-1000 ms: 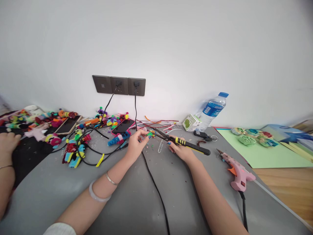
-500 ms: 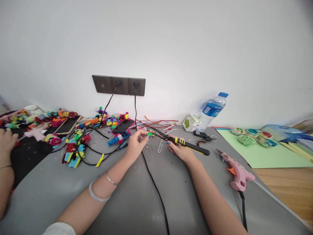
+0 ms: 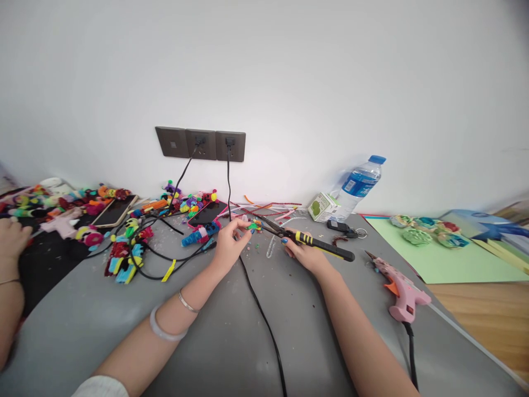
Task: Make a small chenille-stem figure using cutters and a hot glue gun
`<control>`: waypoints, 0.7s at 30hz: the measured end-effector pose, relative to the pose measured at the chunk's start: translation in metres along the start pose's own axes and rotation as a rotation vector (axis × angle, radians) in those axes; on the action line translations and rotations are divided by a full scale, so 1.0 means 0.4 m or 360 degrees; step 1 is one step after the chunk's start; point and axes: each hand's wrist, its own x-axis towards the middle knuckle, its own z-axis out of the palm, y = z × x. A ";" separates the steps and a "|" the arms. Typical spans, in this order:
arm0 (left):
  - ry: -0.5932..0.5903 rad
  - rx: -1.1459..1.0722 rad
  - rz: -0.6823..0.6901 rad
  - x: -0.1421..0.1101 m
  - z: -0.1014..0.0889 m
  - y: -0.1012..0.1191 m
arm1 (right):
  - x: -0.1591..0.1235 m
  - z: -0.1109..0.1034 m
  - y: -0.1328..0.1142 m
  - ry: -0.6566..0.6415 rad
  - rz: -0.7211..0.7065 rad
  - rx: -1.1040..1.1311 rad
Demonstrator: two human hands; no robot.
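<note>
My left hand [image 3: 232,242] is closed, pinching a small green and orange piece [image 3: 253,226] between thumb and fingertips; its exact kind is too small to make out. My right hand [image 3: 303,255] is wrapped round long-nosed pliers [image 3: 324,246] with black and yellow handles. Their dark jaws point left, up to the small piece; whether they touch it I cannot tell. Between the hands lies a clear looped strip [image 3: 270,247] among small coloured scraps. Behind them are several thin pipe cleaners [image 3: 275,208], red, pink and white.
A pink glue gun [image 3: 405,295] lies at right, near fabric flowers [image 3: 416,237] on green paper. A water bottle [image 3: 357,187], a small carton [image 3: 322,206] and keys [image 3: 345,229] stand or lie behind. Fuzzy figures [image 3: 126,256], phones and black cables [image 3: 264,320] spread leftward. Another person's hand [image 3: 12,242] rests far left.
</note>
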 end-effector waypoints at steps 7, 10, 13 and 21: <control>-0.0006 0.0002 0.0041 0.000 -0.001 -0.006 | 0.000 0.002 0.005 0.0022 0.0002 0.0004; -0.0006 -0.0004 0.0046 0.000 -0.001 -0.004 | 0.000 0.001 0.005 0.0014 -0.0004 0.0005; -0.0007 -0.0010 0.0058 -0.001 0.000 -0.004 | -0.001 0.000 0.004 0.0022 -0.0002 0.0009; -0.0017 -0.0001 0.0063 0.000 0.000 -0.010 | -0.001 -0.002 -0.003 0.0012 0.0006 0.0004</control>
